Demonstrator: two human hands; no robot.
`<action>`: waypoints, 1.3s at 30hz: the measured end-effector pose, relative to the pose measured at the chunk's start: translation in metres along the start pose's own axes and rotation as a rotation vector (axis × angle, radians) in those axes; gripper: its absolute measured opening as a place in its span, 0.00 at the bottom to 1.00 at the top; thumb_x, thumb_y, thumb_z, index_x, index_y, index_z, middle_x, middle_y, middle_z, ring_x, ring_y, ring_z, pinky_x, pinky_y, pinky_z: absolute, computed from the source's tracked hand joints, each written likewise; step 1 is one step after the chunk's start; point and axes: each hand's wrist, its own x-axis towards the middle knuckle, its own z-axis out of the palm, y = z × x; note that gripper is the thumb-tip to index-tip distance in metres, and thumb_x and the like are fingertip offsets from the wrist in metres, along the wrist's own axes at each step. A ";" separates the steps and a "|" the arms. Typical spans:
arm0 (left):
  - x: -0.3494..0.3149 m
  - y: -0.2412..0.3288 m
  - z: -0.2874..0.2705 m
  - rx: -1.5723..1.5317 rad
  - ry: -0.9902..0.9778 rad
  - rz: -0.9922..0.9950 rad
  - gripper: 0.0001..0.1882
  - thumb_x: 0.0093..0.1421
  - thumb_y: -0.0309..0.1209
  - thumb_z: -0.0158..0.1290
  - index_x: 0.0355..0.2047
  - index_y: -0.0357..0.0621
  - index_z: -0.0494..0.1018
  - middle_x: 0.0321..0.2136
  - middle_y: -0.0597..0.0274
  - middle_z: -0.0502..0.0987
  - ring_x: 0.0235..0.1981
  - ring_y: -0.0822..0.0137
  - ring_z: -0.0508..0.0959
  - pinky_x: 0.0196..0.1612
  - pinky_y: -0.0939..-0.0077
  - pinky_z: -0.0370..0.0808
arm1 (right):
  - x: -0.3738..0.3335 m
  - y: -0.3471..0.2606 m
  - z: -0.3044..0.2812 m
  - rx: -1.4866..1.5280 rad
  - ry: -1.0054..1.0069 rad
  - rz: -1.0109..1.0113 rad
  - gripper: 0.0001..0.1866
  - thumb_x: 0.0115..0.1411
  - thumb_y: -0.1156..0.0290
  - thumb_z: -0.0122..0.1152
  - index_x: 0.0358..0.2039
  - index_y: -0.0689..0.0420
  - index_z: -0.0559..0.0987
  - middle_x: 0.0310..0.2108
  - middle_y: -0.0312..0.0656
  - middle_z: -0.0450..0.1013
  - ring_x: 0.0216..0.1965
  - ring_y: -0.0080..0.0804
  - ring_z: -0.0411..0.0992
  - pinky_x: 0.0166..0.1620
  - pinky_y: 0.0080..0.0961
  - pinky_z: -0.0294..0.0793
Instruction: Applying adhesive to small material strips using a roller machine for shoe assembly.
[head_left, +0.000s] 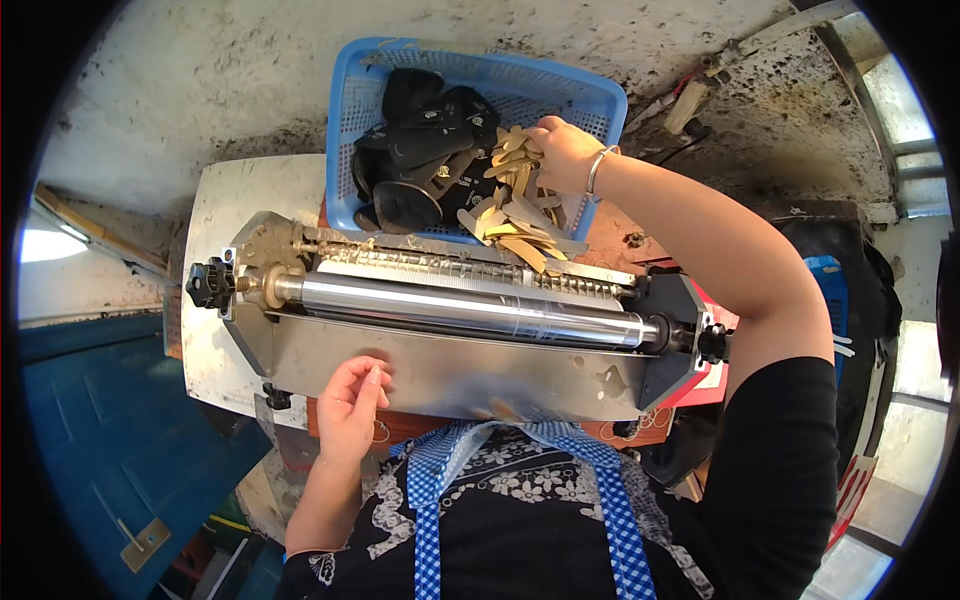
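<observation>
My right hand [566, 155] reaches over the right part of a blue plastic basket [476, 62], its fingers closed on some thin tan strips with rounded ends [512, 160]. More such strips [515, 228] lie heaped below it, some sticking out past the basket's near rim. My left hand [352, 402] is closed, thumb against the curled fingers, in front of the roller machine's metal plate [460, 374]; nothing shows in it. Between my hands and body stretches the machine, with a shiny steel roller [470, 308] and a coated, ribbed shaft [440, 268] behind it.
Black shoe-like pieces [425, 150] fill the basket's left half. Black knobs [210, 285] stick out at both ends of the machine. A pale worktop [250, 190] lies under its left end. A blue door [130, 420] stands at the left, and a stained wall [220, 90] behind.
</observation>
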 end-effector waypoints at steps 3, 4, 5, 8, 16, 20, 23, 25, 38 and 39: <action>-0.001 0.002 -0.002 0.021 0.004 -0.004 0.06 0.56 0.25 0.44 0.34 0.38 0.67 0.24 0.66 0.70 0.18 0.82 0.65 0.20 0.92 0.61 | 0.000 0.002 0.010 -0.048 -0.058 0.000 0.28 0.40 0.61 0.61 0.41 0.63 0.69 0.46 0.49 0.60 0.45 0.43 0.62 0.48 0.29 0.62; -0.001 0.001 -0.003 0.031 -0.006 -0.019 0.07 0.56 0.25 0.44 0.34 0.37 0.67 0.25 0.65 0.70 0.19 0.82 0.66 0.22 0.91 0.64 | 0.002 0.004 0.020 -0.022 -0.036 0.010 0.28 0.40 0.60 0.62 0.40 0.63 0.70 0.46 0.49 0.60 0.44 0.41 0.63 0.47 0.28 0.63; -0.001 0.000 -0.003 0.031 -0.007 -0.021 0.07 0.56 0.25 0.44 0.34 0.37 0.67 0.25 0.65 0.70 0.19 0.82 0.66 0.22 0.91 0.64 | 0.002 0.006 0.027 0.004 -0.015 0.021 0.27 0.39 0.60 0.62 0.39 0.62 0.70 0.45 0.48 0.61 0.44 0.40 0.63 0.47 0.28 0.63; -0.001 -0.001 -0.003 0.022 0.005 -0.023 0.07 0.56 0.25 0.44 0.34 0.37 0.67 0.25 0.65 0.70 0.19 0.82 0.66 0.22 0.91 0.64 | -0.004 -0.014 0.033 0.298 -0.219 0.101 0.26 0.40 0.49 0.58 0.29 0.62 0.74 0.30 0.50 0.69 0.36 0.40 0.67 0.40 0.30 0.66; 0.000 0.004 0.000 0.090 0.030 -0.045 0.07 0.56 0.25 0.44 0.35 0.37 0.67 0.24 0.66 0.71 0.17 0.82 0.67 0.21 0.92 0.64 | -0.007 -0.020 0.056 0.560 -0.631 0.103 0.24 0.40 0.60 0.63 0.36 0.61 0.73 0.31 0.45 0.71 0.29 0.30 0.70 0.32 0.22 0.70; 0.001 0.004 0.000 0.081 0.038 -0.060 0.07 0.56 0.25 0.44 0.35 0.37 0.67 0.24 0.66 0.71 0.17 0.82 0.67 0.21 0.92 0.65 | 0.019 -0.001 0.063 0.015 -0.326 0.065 0.13 0.42 0.71 0.57 0.31 0.58 0.75 0.27 0.42 0.72 0.31 0.36 0.70 0.36 0.27 0.70; 0.002 0.001 0.000 0.089 0.039 -0.065 0.07 0.56 0.25 0.44 0.35 0.37 0.67 0.24 0.65 0.71 0.17 0.82 0.67 0.21 0.92 0.65 | 0.024 0.028 0.066 -0.002 0.263 0.002 0.16 0.43 0.64 0.57 0.30 0.63 0.74 0.23 0.47 0.68 0.32 0.42 0.69 0.39 0.31 0.69; 0.001 0.004 0.000 0.110 0.044 -0.077 0.07 0.56 0.25 0.44 0.34 0.37 0.67 0.24 0.65 0.71 0.17 0.82 0.68 0.21 0.91 0.65 | 0.018 0.031 0.069 -0.022 0.353 -0.094 0.20 0.44 0.58 0.56 0.30 0.64 0.74 0.23 0.48 0.69 0.31 0.42 0.69 0.37 0.31 0.69; 0.000 0.003 0.003 0.128 0.062 -0.058 0.06 0.56 0.25 0.44 0.34 0.37 0.67 0.24 0.65 0.71 0.17 0.82 0.67 0.20 0.91 0.65 | 0.006 -0.017 0.072 0.076 -0.634 0.148 0.25 0.43 0.52 0.56 0.28 0.66 0.73 0.27 0.47 0.71 0.29 0.36 0.71 0.32 0.27 0.71; 0.000 0.002 0.002 0.124 0.061 -0.053 0.06 0.56 0.25 0.44 0.34 0.37 0.67 0.24 0.65 0.71 0.17 0.82 0.67 0.20 0.91 0.65 | 0.008 -0.014 0.075 0.030 -0.461 0.106 0.22 0.42 0.57 0.58 0.31 0.64 0.74 0.30 0.49 0.70 0.30 0.38 0.71 0.34 0.27 0.71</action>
